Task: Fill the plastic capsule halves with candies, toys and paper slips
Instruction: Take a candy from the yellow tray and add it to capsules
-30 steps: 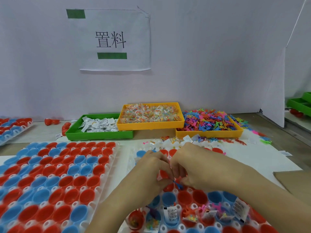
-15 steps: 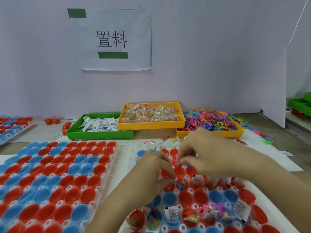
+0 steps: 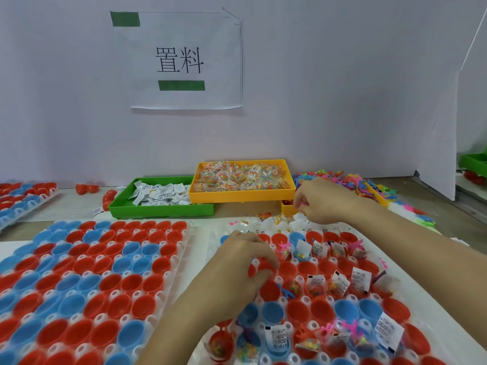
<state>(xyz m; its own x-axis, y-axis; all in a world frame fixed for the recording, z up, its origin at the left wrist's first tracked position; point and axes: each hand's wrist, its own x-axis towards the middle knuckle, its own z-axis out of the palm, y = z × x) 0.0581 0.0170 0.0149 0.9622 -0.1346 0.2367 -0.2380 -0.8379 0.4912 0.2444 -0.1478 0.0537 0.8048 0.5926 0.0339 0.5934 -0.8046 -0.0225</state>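
Left hand (image 3: 238, 267) curls its fingers around a red capsule half (image 3: 261, 267) on the white holder tray (image 3: 445, 306), where round red and blue cups sit in rows, several stuffed with printed paper slips (image 3: 359, 279) and crinkly candy packets. Right hand (image 3: 322, 200) is up by the small loose pile at the tray's far edge, fingers bunched, though what they pinch, I cannot tell. Behind: a green bin (image 3: 160, 209) of slips, a yellow bin (image 3: 242, 196) of candies, and a wall sign (image 3: 181, 61) reading 置料.

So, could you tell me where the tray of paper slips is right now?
The green tray of paper slips sits at the back of the table, left of centre in the head view, touching the orange candy tray on its right.
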